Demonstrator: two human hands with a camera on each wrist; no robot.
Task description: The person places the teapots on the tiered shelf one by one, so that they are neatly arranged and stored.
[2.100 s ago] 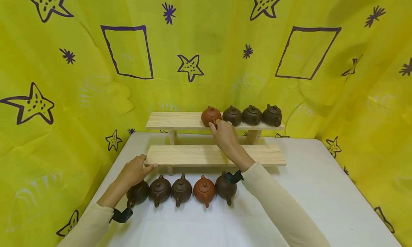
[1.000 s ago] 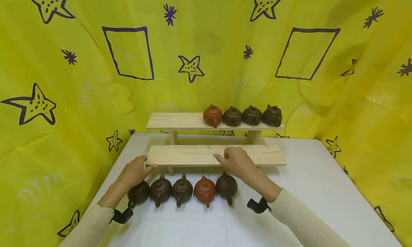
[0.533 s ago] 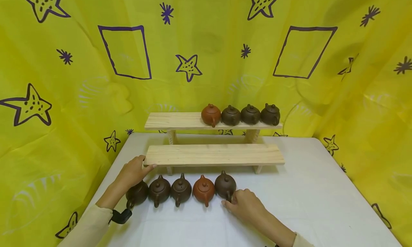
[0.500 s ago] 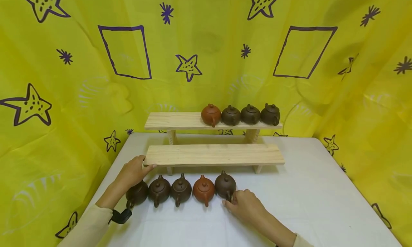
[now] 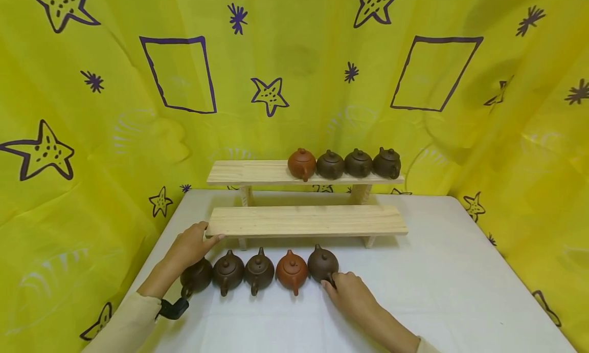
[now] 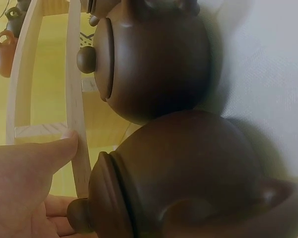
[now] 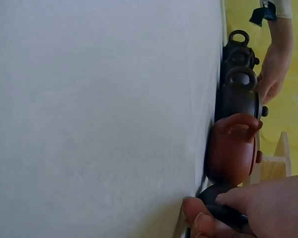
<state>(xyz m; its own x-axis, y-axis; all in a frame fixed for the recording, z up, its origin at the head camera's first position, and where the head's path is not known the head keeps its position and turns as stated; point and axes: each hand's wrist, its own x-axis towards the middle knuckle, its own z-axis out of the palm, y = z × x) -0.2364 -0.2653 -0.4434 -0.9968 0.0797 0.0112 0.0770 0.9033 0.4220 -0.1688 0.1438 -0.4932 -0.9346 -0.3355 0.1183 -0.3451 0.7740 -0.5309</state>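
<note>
At the right end of the front row on the table, a dark brown teapot (image 5: 322,263) stands with its handle toward me. My right hand (image 5: 353,298) pinches that handle between thumb and fingers; in the right wrist view the thumb (image 7: 233,198) lies over it. My left hand (image 5: 187,248) grips the left end of the wooden two-tier shelf's lower board (image 5: 303,221), thumb along the front edge. Beneath that hand, a dark teapot (image 5: 197,276) is partly hidden. Between lie two dark teapots and an orange-brown teapot (image 5: 292,271).
On the upper board (image 5: 248,173), an orange-brown teapot (image 5: 301,163) and three dark ones (image 5: 358,162) sit side by side toward the right. The white table (image 5: 460,271) extends to the right. Yellow patterned cloth (image 5: 294,61) encloses the back and sides.
My right hand has let go of the orange-brown teapot on the upper board, come down and toward me, and taken the right-end dark teapot's handle. My left hand has stayed on the shelf.
</note>
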